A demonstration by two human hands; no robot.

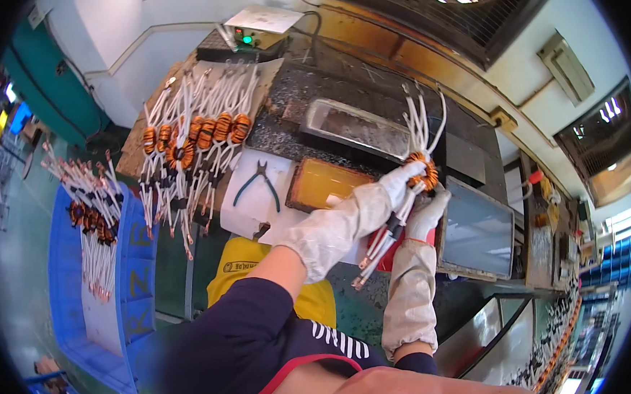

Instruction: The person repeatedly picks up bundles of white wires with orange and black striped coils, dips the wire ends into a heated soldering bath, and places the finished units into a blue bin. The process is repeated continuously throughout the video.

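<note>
Between my two white-gloved hands is a copper-wound ring coil (429, 170) with long white leads. Some leads point up and away with bare tips; others hang down toward me, partly in black sleeving, with metal ends. My left hand (403, 178) is closed on the coil's left side, fingers partly hidden. Just below, my right hand (425, 219) is closed around the lower leads beside the coil. The coil is over the right end of a silvery-rimmed rectangular pot (310, 116). Nearer me is a shallow tray of amber material (329, 185).
Cutting pliers (260, 184) lie on white paper left of the amber tray. Several similar coils (203, 131) lie in a row farther left. A blue bin (135, 266) holds more coils. A grey-surfaced tray (478, 227) stands right; a control box (262, 30) with a green light stands behind.
</note>
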